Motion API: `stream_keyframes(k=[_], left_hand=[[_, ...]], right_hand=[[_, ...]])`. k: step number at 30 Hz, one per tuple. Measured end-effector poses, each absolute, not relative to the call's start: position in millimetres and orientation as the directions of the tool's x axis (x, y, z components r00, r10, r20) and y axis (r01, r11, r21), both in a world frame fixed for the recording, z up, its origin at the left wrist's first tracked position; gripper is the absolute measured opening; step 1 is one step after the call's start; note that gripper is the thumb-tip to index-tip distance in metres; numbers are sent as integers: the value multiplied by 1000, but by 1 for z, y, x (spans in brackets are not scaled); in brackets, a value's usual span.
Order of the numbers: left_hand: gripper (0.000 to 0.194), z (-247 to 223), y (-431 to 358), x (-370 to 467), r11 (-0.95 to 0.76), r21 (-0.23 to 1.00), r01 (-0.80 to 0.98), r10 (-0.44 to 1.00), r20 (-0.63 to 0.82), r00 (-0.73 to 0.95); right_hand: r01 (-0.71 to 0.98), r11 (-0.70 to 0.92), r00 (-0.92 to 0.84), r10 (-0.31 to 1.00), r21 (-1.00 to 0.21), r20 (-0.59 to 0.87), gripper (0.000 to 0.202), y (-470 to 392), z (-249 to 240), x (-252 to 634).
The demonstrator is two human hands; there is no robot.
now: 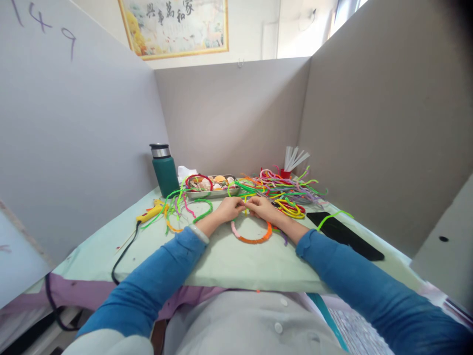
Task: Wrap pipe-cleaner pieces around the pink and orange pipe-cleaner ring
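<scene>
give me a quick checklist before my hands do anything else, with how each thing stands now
1. Both hands in view: ok, left hand and right hand are close together above the orange-and-pink loop.
2. Grip secure: cannot tell, fingers hide what is pinched.
3. Glue gun away from hands: ok, it lies off to the left.
4. Glue gun cool: cannot tell.
5. Tray uncovered: not ok, a red loop overlaps it.
6. Black slab uncovered: not ok, a lime stem crosses it.
</scene>
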State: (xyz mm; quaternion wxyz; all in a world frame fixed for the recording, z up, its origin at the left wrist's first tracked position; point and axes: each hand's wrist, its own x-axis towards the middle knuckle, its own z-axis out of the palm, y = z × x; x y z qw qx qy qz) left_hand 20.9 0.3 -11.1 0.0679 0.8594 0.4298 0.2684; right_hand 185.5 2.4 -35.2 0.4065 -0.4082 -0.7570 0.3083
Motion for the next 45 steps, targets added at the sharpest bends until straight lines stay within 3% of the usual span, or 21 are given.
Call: stream_keyframes(k=[7,19,28,37,45], left_hand=[[26,-11,1,20,-504,556,661,863,292,413],[29,-17,3,21,-390,814,431,882,196,428],[31,-17,3,20,-364,807,464,905,189,382],[32,-15,-1,19,-237,909,344,904,77,419],[26,-8,-10,20,-187,923,336,909,32,416]], right_hand=[[337,471,-339,869,-815,361,32,-1,-33,185],[289,491,-333,856,-822,395,33,-4,-31,185],[321,486,-325,863,-813,388,31,-5,-31,186],[327,489,-327,862,-809,388,31,-4,-32,186],[329,487,-332,862,-809,383,31,-2,-33,186]])
